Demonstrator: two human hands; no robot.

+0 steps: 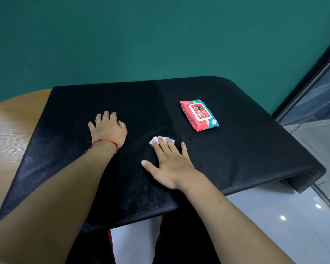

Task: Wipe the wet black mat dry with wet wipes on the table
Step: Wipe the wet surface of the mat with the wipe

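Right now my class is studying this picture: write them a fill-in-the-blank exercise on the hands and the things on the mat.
The right hand presses a white wipe onto a mat coloured ____.
The left hand wears a ____ string round its wrist.
The pack of wipes lies on the mat to the ____ of both hands.
Missing words: black, red, right.

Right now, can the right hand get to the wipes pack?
Probably yes. The right hand presses a white wipe flat on the black mat; the wipes pack lies ahead and to its right, with only bare mat between.
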